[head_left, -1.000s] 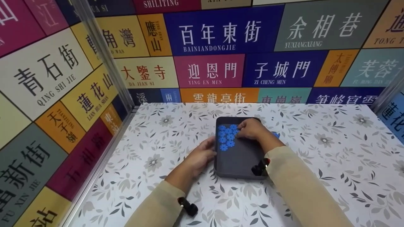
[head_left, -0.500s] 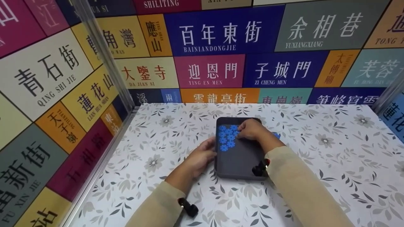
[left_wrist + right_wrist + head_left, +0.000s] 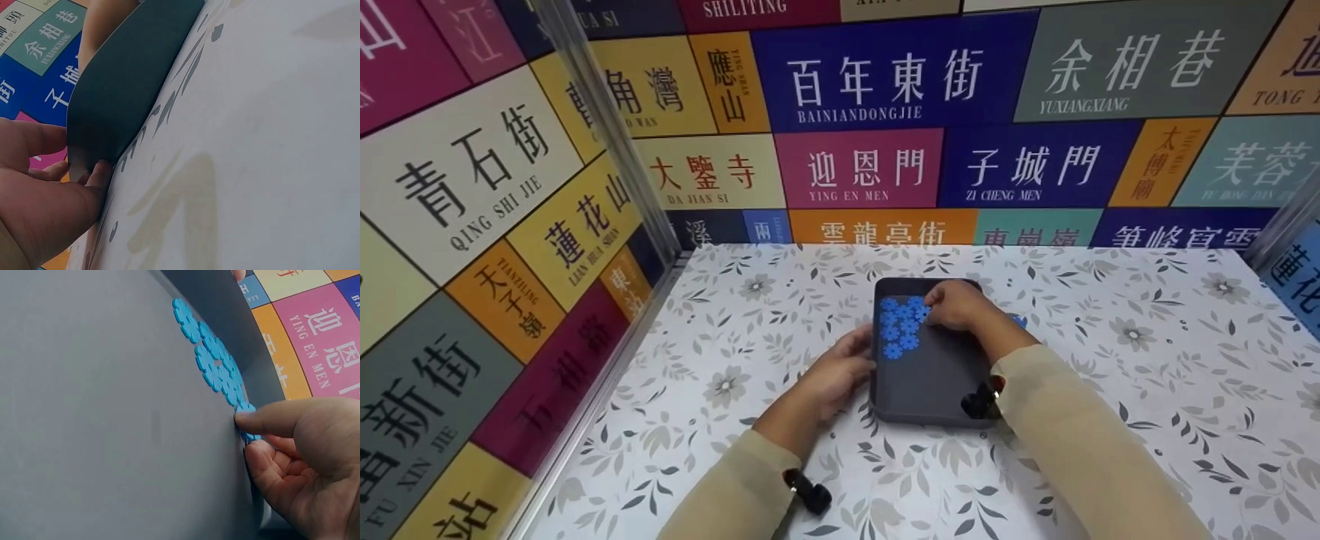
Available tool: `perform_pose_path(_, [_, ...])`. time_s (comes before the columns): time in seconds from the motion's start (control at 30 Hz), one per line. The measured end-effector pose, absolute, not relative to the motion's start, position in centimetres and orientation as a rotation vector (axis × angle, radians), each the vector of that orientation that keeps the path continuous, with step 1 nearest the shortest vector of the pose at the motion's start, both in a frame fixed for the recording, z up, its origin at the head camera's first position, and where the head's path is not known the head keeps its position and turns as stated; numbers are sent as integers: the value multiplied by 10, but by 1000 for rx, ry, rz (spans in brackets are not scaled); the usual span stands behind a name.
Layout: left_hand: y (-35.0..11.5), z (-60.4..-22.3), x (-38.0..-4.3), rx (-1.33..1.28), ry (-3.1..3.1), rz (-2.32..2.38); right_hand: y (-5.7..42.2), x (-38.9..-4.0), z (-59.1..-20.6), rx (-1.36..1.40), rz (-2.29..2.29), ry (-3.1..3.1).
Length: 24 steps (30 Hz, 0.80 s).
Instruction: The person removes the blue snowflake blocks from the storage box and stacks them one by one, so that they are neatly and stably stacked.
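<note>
Blue flower-shaped pieces [image 3: 900, 328] lay flat and close together on the floor of a dark grey tray [image 3: 934, 386], gathered in its far left part, along the left wall. The right hand [image 3: 962, 306] reached in over the tray's far right side and pinched one blue piece [image 3: 247, 408] between thumb and finger, at the edge of the group; the fingers covered much of that piece. The left hand [image 3: 834, 377] gripped nothing: its fingers rested against the outside of the tray's left wall, one fingertip low near the table. More blue [image 3: 1020, 321] showed on the table just beyond the tray's right side, mostly hidden behind the right forearm. Both arms wore beige sleeves [image 3: 1084, 435], with a small black device [image 3: 811, 495] at each cuff. White cloth printed with grey leaves [image 3: 750, 330] covered the table, and coloured panels with Chinese lettering [image 3: 894, 82] stood behind it.
</note>
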<state>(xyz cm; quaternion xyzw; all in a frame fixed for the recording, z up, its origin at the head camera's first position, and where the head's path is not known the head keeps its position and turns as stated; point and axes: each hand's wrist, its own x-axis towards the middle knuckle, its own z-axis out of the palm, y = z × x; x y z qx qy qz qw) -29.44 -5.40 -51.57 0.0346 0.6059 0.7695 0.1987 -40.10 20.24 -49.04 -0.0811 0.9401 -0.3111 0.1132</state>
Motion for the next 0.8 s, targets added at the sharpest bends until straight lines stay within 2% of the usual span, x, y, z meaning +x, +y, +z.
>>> perform_pose_path(0.47, [-54,-514,-294,93,1709,2143,199,-385,-468,-110,-1334,2606])
perform_pose_path(0.8, [-53,-518,-297,132,1720,2128,213,-358,-455,-20,-1670,2457])
